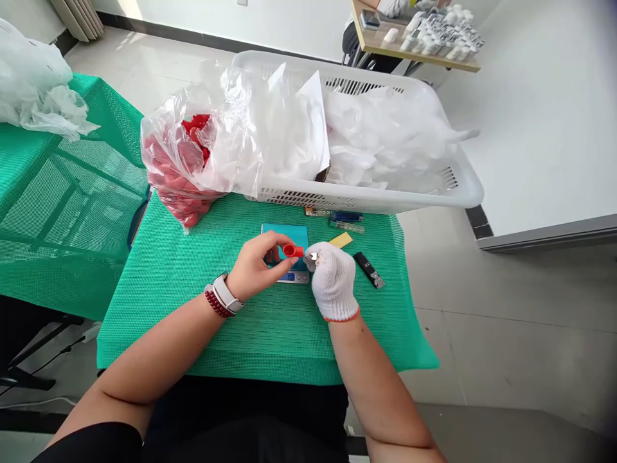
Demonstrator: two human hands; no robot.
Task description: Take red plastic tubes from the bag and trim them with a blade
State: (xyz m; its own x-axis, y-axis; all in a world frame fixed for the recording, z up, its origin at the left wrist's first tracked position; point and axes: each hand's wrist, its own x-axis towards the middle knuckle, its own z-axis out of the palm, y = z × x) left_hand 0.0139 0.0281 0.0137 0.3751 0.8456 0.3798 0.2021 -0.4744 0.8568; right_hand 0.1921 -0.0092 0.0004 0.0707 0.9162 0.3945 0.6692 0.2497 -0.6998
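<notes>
My left hand (pixel 263 260) is bare, with a white band and red beads at the wrist. Its thumb and fingers pinch a small red sleeve-like part (pixel 292 251), whose wide round opening faces up and narrower end points right. My right hand (pixel 333 276), in a white knitted glove, is closed around a small object with a shiny metal end (pixel 313 256). That end looks like a lighter's top; the glove hides the rest. It is close to the red part's narrow end. Beneath both hands lies a blue-topped digital scale (pixel 299 278), partly covered.
Lighters (pixel 347 217), a yellow strip (pixel 341 240) and a black-handled cutter (pixel 369 269) lie on the green mesh cloth (pixel 270 341). Behind stand a clear bag of red parts (pixel 180 173) and a white basket (pixel 376 200) with plastic bags. A person sits at a far table (pixel 380 45).
</notes>
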